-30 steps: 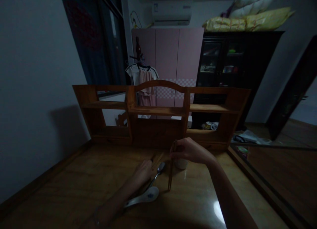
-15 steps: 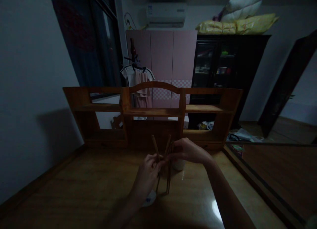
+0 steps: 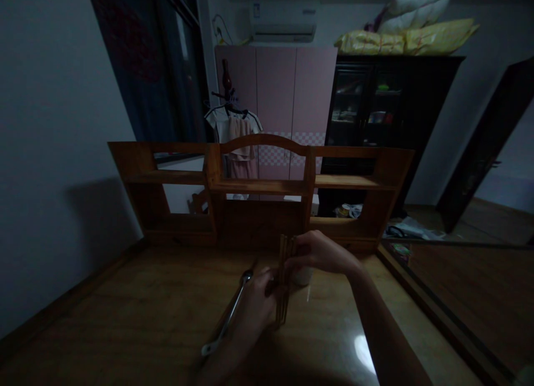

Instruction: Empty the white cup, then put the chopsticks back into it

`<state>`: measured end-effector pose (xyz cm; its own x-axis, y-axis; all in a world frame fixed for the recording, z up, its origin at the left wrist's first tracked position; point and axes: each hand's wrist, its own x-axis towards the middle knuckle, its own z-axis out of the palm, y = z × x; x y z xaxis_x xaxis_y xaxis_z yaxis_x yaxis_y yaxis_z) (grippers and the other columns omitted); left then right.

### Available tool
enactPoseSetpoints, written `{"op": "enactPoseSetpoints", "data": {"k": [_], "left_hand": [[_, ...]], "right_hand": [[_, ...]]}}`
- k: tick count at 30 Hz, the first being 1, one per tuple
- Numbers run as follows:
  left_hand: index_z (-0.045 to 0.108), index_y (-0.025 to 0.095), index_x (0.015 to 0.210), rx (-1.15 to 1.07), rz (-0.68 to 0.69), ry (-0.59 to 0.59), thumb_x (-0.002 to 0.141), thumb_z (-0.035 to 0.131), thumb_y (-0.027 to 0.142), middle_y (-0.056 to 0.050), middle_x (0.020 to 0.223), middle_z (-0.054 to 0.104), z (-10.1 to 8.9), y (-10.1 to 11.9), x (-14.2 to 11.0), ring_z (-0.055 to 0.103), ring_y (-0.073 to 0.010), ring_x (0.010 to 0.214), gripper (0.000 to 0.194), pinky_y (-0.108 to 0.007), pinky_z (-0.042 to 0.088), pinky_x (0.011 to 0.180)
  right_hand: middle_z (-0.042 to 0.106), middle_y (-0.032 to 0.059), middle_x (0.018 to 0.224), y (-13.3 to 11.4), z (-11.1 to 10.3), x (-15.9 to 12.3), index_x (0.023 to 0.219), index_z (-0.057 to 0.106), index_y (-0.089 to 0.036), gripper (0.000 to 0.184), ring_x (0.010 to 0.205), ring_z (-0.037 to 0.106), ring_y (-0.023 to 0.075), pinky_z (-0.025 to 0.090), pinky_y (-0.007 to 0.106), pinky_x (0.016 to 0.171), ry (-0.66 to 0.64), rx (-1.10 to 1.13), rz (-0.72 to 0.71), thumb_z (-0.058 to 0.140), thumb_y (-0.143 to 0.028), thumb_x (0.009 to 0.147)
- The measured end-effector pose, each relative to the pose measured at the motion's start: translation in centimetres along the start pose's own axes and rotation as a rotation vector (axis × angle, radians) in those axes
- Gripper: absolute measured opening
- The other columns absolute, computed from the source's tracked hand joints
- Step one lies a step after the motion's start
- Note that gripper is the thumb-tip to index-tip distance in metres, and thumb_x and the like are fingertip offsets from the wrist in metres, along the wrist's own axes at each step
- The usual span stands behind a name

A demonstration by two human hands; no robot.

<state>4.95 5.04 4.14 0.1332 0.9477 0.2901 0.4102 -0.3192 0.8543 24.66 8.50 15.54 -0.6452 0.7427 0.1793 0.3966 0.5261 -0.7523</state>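
We anchor on the chopsticks (image 3: 282, 261): upright over the table (image 3: 167, 302), left hand (image 3: 261, 297) at their left, right hand (image 3: 319, 253) gripping from their right. Left of them we have a spoon (image 3: 234, 307) on the table, beside the left hand. Just right of them, partly behind the right hand: a container (image 3: 303, 277). Behind them, shelf unit (image 3: 262, 219). Farther behind, wardrobe (image 3: 275, 85), air conditioner (image 3: 283, 20) above. Behind-right, cabinet (image 3: 375, 133), bags (image 3: 404, 42) on top. Behind-left, hanging clothes (image 3: 240, 131).
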Motion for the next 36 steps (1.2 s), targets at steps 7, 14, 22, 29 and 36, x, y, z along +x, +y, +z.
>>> {"op": "enactPoseSetpoints", "data": {"k": [7, 14, 22, 29, 36], "left_hand": [[0.07, 0.017, 0.097, -0.339, -0.088, -0.088, 0.075, 0.069, 0.024, -0.006, 0.1, 0.073, 0.2, 0.0, -0.3, 0.068, -0.0229, 0.093, 0.024, -0.029, 0.052, 0.084], [0.074, 0.016, 0.096, -0.377, -0.102, -0.08, 0.071, 0.073, 0.023, -0.006, 0.098, 0.075, 0.5, 0.7, -0.4, 0.069, -0.0256, 0.092, 0.026, -0.032, 0.052, 0.083], [0.075, 0.014, 0.088, -0.316, -0.122, -0.075, 0.07, 0.075, 0.031, -0.006, 0.09, 0.075, 0.2, 0.3, 0.0, 0.069, -0.0279, 0.088, 0.025, -0.032, 0.052, 0.077], [0.076, 0.014, 0.086, -0.297, -0.092, -0.122, 0.071, 0.074, 0.032, -0.005, 0.086, 0.075, 0.4, -0.7, 0.1, 0.068, -0.0261, 0.086, 0.024, -0.029, 0.05, 0.073], [0.077, 0.014, 0.08, -0.26, -0.105, -0.138, 0.068, 0.076, 0.04, -0.005, 0.081, 0.074, 0.8, -1.4, 0.3, 0.066, -0.0267, 0.08, 0.029, -0.03, 0.05, 0.069]], "right_hand": [[0.072, 0.004, 0.078, -0.4, 0.0, -0.1, 0.092, 0.069, -0.016, 0.028, 0.073, 0.069, 0.0195, 0.052, 0.025, 0.061, -0.023, 0.054, -0.002, 0.072, -0.041, 0.081], [0.071, 0.0018, 0.077, -1.0, -0.1, -0.1, 0.086, 0.069, -0.016, 0.021, 0.072, 0.068, 0.0172, 0.05, 0.022, 0.06, -0.065, 0.048, -0.068, 0.07, -0.037, 0.083], [0.071, 0.0031, 0.077, -1.0, -0.2, -0.2, 0.083, 0.069, -0.015, 0.025, 0.074, 0.069, 0.0197, 0.052, 0.024, 0.062, -0.04, 0.117, -0.03, 0.071, -0.04, 0.081], [0.072, 0.0037, 0.076, -0.4, -0.4, 0.0, 0.082, 0.069, -0.015, 0.028, 0.074, 0.07, 0.02, 0.052, 0.024, 0.061, -0.062, 0.098, -0.011, 0.072, -0.043, 0.08], [0.072, 0.0042, 0.076, 0.1, -0.5, -0.2, 0.085, 0.069, -0.015, 0.029, 0.073, 0.07, 0.0195, 0.053, 0.025, 0.062, -0.057, 0.082, 0.011, 0.072, -0.044, 0.08]]}}
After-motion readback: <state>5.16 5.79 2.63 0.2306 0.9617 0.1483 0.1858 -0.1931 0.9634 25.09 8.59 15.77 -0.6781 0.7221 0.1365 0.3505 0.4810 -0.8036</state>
